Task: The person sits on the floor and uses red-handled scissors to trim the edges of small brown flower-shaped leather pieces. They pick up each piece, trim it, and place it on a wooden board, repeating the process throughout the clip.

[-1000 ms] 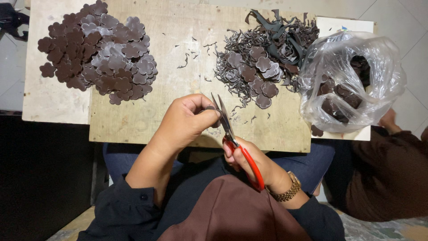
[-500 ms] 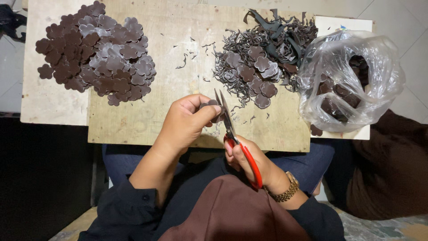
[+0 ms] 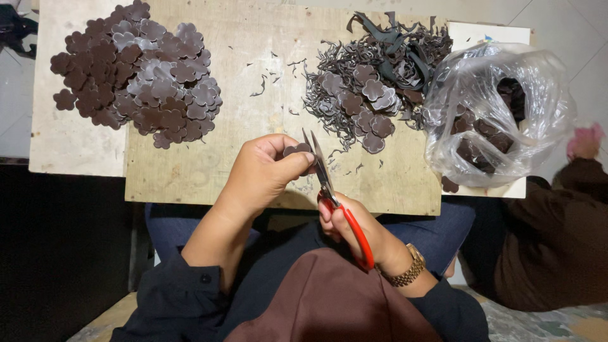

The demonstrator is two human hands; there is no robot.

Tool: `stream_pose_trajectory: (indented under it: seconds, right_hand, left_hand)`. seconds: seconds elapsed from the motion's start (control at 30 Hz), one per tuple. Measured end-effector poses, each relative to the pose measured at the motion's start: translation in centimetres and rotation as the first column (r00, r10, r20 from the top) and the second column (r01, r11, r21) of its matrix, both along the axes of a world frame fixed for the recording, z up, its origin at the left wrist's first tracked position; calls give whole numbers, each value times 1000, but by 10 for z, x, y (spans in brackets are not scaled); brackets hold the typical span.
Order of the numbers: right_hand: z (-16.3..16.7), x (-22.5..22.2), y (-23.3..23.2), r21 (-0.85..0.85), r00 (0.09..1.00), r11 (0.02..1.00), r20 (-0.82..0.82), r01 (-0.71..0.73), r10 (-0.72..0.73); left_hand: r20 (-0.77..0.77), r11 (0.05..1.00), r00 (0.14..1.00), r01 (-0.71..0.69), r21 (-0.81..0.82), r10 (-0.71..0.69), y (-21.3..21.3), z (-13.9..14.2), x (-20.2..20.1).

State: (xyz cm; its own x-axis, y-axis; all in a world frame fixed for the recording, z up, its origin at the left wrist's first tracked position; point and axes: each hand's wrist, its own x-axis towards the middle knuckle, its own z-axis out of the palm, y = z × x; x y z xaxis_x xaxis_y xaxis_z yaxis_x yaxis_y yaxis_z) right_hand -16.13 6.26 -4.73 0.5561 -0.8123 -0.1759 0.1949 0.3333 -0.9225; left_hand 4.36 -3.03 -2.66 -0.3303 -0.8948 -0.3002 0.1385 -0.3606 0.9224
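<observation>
My left hand [image 3: 263, 171] pinches a small dark brown flower-shaped piece [image 3: 296, 151] between thumb and fingers, above the near edge of the wooden board [image 3: 247, 44]. My right hand [image 3: 354, 225] grips red-handled scissors [image 3: 332, 196], whose blades point up and lie against the piece. A large heap of cut flower shapes [image 3: 139, 69] lies at the far left of the board. A second heap of flower shapes mixed with thin dark trimmings and strips [image 3: 373, 82] sits at the far right.
A clear plastic bag [image 3: 497, 114] holding more dark pieces stands at the right end of the board. Loose slivers are scattered over the middle. Another person in brown clothing [image 3: 557, 234] sits at the right, with a pink object near them.
The left hand has turned the small piece slightly against the blades. The scissors stay in about the same place. The person at the right has shifted.
</observation>
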Motion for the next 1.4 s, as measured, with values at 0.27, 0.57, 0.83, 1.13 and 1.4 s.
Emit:
stream_pose_trajectory:
  seconds: [0.27, 0.57, 0.83, 1.13, 1.4]
  right_hand:
    - [-6, -1, 3, 71, 992, 995, -116, 64, -56]
    - [-5, -4, -36, -583, 424, 811, -750, -59, -508]
    - [-8, -16, -60, -717, 227, 615, -692, -329, -685]
    - [-16, -20, -59, -642, 110, 613, -726, -461, -678]
    - [-34, -37, -47, -707, 344, 675, -700, -209, -626]
  left_hand:
    - [5, 1000, 1000, -9, 9, 9, 0, -6, 3]
    - [196, 981, 968, -132, -143, 158, -17, -50, 27]
    - [396, 960, 881, -187, -209, 258, -18, -103, 73]
    - [635, 908, 667, -163, -386, 390, -10, -111, 92]
    - [668, 683, 417, 140, -717, 616, -12, -113, 83]
